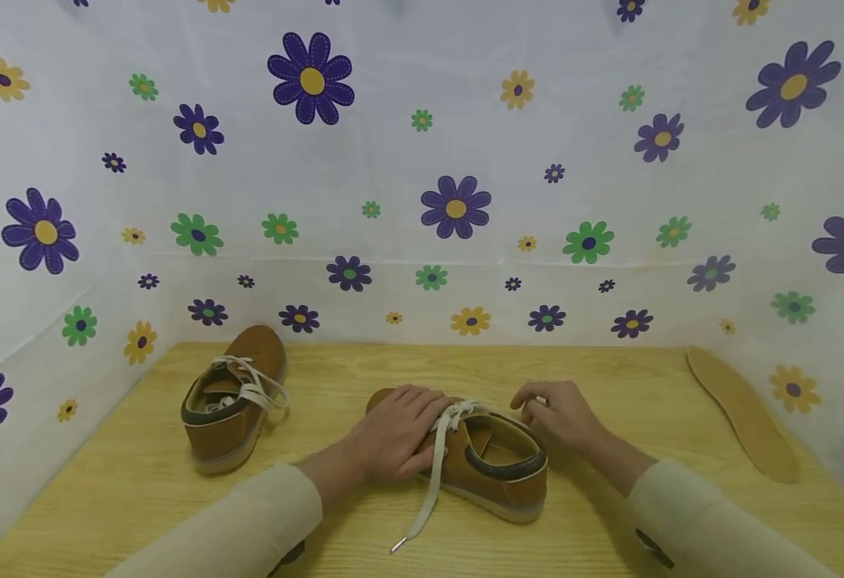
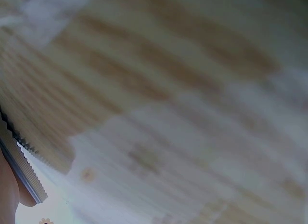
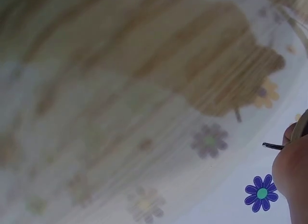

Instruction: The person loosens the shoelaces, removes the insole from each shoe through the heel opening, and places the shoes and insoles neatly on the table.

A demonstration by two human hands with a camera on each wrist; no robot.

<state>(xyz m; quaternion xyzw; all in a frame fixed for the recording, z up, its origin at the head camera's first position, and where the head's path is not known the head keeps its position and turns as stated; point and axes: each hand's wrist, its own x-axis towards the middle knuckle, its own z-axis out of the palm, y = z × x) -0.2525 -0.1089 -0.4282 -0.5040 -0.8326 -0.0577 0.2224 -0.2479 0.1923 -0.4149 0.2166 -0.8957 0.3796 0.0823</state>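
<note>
A brown lace-up shoe with a dark padded collar lies on its sole at the centre, toe pointing back left. My left hand holds it over the toe, fingers across the top and thumb on the near side. In the left wrist view, the ridged edge of its sole shows beside a fingertip. The white shoelace crosses at the eyelets, and one end hangs over the near side onto the table. Right of the shoe, my right hand pinches the other lace end, whose metal tip sticks out past the fingers.
A matching brown shoe with loosely hanging laces stands at the back left. Along the right edge of the wooden table lies a tan insole. A white flowered cloth encloses the back and sides.
</note>
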